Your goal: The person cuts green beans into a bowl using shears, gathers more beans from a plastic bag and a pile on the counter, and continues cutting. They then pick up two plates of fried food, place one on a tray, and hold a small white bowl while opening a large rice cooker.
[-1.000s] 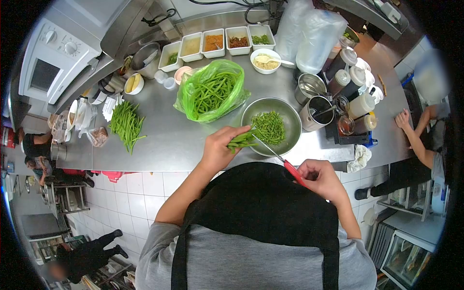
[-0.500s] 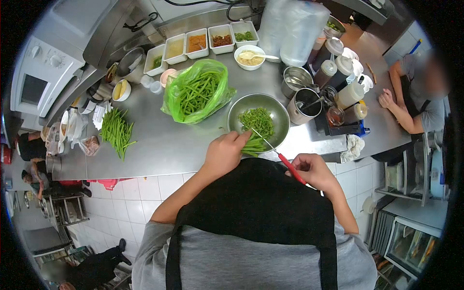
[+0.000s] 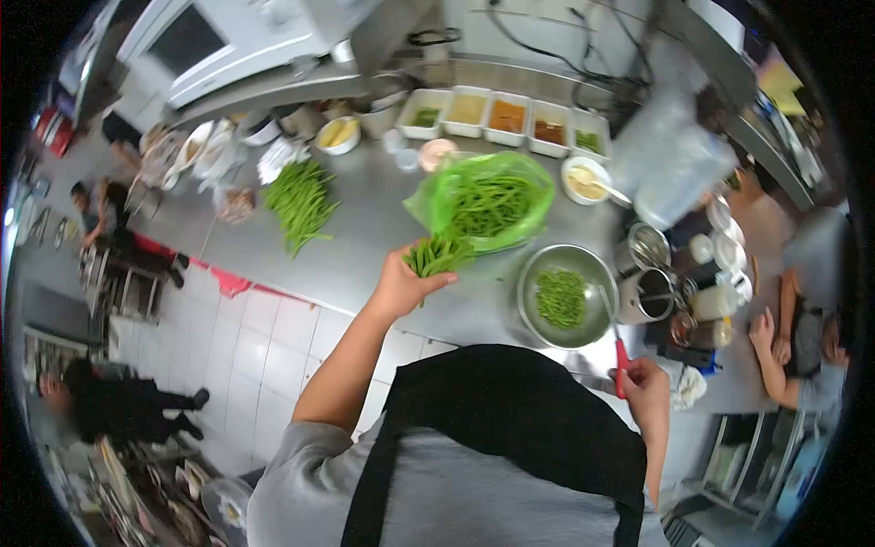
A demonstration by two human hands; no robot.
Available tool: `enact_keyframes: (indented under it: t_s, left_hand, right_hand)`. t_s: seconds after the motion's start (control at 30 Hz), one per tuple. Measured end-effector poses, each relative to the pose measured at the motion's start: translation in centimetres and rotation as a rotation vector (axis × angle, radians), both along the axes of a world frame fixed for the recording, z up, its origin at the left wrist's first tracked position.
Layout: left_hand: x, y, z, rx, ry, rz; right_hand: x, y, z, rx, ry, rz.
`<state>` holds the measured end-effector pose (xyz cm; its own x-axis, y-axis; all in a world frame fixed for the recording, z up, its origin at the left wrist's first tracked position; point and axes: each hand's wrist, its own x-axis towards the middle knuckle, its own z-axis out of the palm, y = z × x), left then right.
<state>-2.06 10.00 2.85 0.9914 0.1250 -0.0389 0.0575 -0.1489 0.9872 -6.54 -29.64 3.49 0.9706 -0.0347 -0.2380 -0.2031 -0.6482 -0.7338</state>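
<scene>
My left hand (image 3: 406, 284) is wrapped round a bunch of green beans (image 3: 436, 255), in front of the green plastic bag (image 3: 538, 187), which holds more long beans (image 3: 492, 202). My right hand (image 3: 645, 387) grips the red handle of a knife (image 3: 622, 360), its thin blade pointing up over the right side of a metal bowl (image 3: 524, 305). Short cut pieces of bean (image 3: 561, 299) lie in the bowl. Another bunch of long beans (image 3: 301, 202) rests on the steel counter (image 3: 365, 214) to the left.
White trays of ingredients (image 3: 467, 111) line the back, with a small white bowl and spoon (image 3: 586, 180) beside them. Metal containers (image 3: 644, 296) and bottles (image 3: 715, 303) stand right of the bowl. A co-worker (image 3: 797, 337) is at the far right; other people are at the left.
My left hand has moved left, away from the bowl, with the beans in it. My right hand and the knife have shifted to the bowl's right side. The camera view has turned.
</scene>
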Motion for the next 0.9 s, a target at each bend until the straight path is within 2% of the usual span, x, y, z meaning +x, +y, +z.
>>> enact_keyframes:
  t_s: [0.03,0.1,0.13,0.17,0.23,0.3,0.37,0.43,0.57,0.67,0.7,0.8,0.9]
  left_hand:
    - [-0.4,1.3,0.2,0.074,-0.058,0.03]
    - [-1.0,4.8,-0.5,0.101,0.054,0.104]
    - [-1.2,7.2,-1.5,0.113,0.11,0.136]
    - [-1.0,10.8,-4.4,0.129,0.046,0.216]
    - [-1.3,15.7,-3.6,0.363,0.102,0.462]
    - [-0.7,23.4,-4.4,0.602,0.183,0.536]
    - [0.3,27.5,-2.2,0.889,0.13,0.686]
    - [2.1,30.6,-0.2,1.078,-0.03,0.667]
    - [6.7,33.2,0.7,1.095,0.027,0.599]
    - [9.6,35.1,-4.7,1.114,0.063,0.44]
    - [10.1,34.5,-5.8,1.065,0.189,0.367]
    - [10.1,33.5,-7.9,1.105,0.258,0.45]
    - [10.0,34.2,-7.8,1.076,0.293,0.465]
  right_hand:
    - [0.3,0.6,0.5,0.057,0.003,-0.027]
    - [0.7,1.1,0.5,0.088,-0.019,-0.036]
    - [0.9,1.2,0.3,0.081,-0.011,-0.042]
    - [1.1,1.6,0.3,0.076,-0.018,-0.03]
    - [1.4,2.3,0.5,0.063,-0.033,-0.026]
    - [1.5,2.8,0.3,0.05,-0.048,-0.027]
    - [1.3,4.1,1.1,0.059,-0.05,-0.048]
    - [1.0,4.8,1.3,0.009,-0.051,-0.059]
    - [0.1,5.8,1.0,-0.053,-0.023,-0.138]
    - [-0.7,6.4,0.9,-0.073,0.023,-0.186]
    - [-0.9,6.6,0.9,-0.076,0.047,-0.2]
    - [-1.8,6.6,0.6,-0.027,0.03,-0.195]
    - [-2.7,6.0,0.6,-0.048,-0.027,-0.217]
